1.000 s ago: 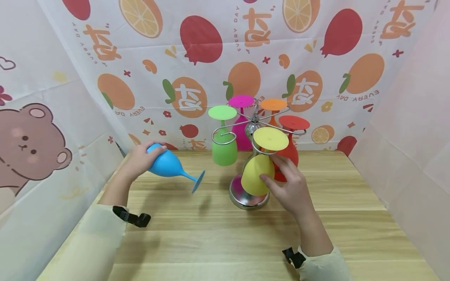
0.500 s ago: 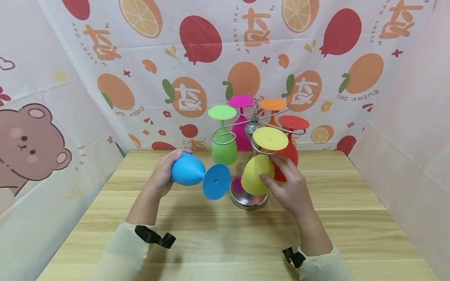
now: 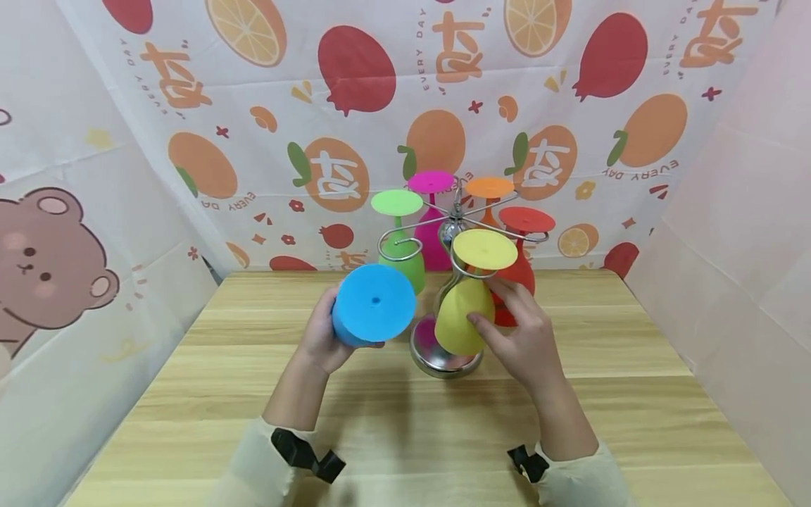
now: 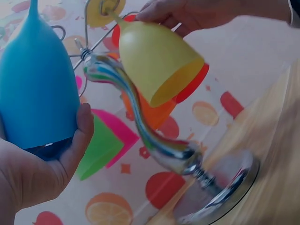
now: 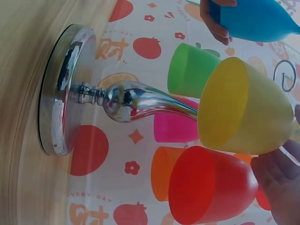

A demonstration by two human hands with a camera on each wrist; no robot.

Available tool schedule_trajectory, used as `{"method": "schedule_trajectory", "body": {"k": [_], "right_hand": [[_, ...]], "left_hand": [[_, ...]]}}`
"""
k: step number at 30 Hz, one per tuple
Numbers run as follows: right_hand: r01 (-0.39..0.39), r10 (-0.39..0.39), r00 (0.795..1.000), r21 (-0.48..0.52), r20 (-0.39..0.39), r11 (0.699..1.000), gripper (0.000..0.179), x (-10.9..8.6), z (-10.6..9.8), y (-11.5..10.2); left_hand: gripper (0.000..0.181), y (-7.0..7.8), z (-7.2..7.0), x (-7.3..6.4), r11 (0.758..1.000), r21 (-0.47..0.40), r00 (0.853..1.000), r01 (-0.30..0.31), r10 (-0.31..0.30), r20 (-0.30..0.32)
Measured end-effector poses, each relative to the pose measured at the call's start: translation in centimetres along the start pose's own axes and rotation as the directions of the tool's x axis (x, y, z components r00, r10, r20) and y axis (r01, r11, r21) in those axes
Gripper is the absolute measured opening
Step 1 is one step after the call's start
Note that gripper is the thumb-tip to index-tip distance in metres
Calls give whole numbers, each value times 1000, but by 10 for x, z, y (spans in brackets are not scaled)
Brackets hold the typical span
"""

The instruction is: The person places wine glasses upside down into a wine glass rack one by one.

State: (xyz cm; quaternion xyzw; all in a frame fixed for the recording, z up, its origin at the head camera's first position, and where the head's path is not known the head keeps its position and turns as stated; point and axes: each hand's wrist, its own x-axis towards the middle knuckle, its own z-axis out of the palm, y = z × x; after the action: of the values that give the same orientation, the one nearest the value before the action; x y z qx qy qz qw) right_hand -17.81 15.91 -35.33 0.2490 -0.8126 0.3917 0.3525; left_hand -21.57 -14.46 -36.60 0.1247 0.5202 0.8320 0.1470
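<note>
My left hand (image 3: 322, 341) grips a blue plastic wine glass (image 3: 374, 303) by the bowl. The glass is upside down, its round foot tilted toward the head camera. Just right of it, a yellow wine glass (image 3: 465, 320) hangs by its foot from a loop of a metal glass rack (image 3: 443, 358). Thumb and fingers of my right hand (image 3: 522, 341) hold the yellow bowl near its stem. In the left wrist view the blue bowl (image 4: 40, 89) sits between thumb and fingers, apart from the rack. Some right-hand fingers are hidden behind the yellow glass.
Green (image 3: 396, 203), pink (image 3: 431, 182), orange (image 3: 489, 187) and red (image 3: 526, 220) wine glasses hang upside down around the rack. An empty-looking wire loop (image 5: 285, 75) shows in the right wrist view. A patterned cloth (image 3: 355, 70) closes the back of the wooden table (image 3: 209, 408).
My left hand has carried the blue glass rightward toward the rack and turned it from lying sideways to foot up. The right hand stays on the yellow glass.
</note>
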Motion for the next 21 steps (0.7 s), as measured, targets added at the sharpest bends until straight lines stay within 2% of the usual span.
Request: {"method": "schedule_trajectory", "body": {"k": [5, 7, 9, 11, 15, 17, 18, 19, 20, 21], "right_hand": [[20, -21, 993, -9, -115, 1000, 47, 0, 3, 3], [41, -44, 983, -20, -177, 999, 41, 0, 5, 4], [74, -80, 965, -33, -251, 997, 40, 0, 7, 4], [120, -128, 934, -46, -333, 992, 42, 0, 11, 2], [270, -252, 836, -33, -487, 962, 41, 0, 20, -7], [362, -317, 791, -18, -523, 932, 38, 1, 25, -16], [401, -347, 778, -12, -523, 916, 37, 1, 27, -21], [430, -372, 779, -3, -505, 903, 35, 1, 30, -27], [448, -389, 788, 11, -476, 894, 33, 0, 33, -33], [452, -395, 808, 30, -438, 892, 32, -1, 36, -39]], "left_hand": [[51, -2, 8, -2, 994, -104, 996, 30, -21, 92], [54, -2, 11, -3, 991, -127, 990, 39, -21, 142], [56, 0, 14, -5, 988, -146, 982, 51, -23, 188], [58, 1, 18, -7, 985, -158, 975, 71, -34, 221], [63, 3, 25, -10, 978, -173, 964, 115, -68, 258], [65, 3, 28, -11, 974, -179, 960, 135, -84, 267], [66, 3, 30, -11, 973, -182, 959, 141, -89, 271], [66, 3, 31, -11, 972, -185, 957, 147, -93, 273], [66, 3, 32, -12, 971, -186, 957, 150, -95, 274], [66, 2, 33, -12, 970, -188, 958, 152, -98, 271]]}}
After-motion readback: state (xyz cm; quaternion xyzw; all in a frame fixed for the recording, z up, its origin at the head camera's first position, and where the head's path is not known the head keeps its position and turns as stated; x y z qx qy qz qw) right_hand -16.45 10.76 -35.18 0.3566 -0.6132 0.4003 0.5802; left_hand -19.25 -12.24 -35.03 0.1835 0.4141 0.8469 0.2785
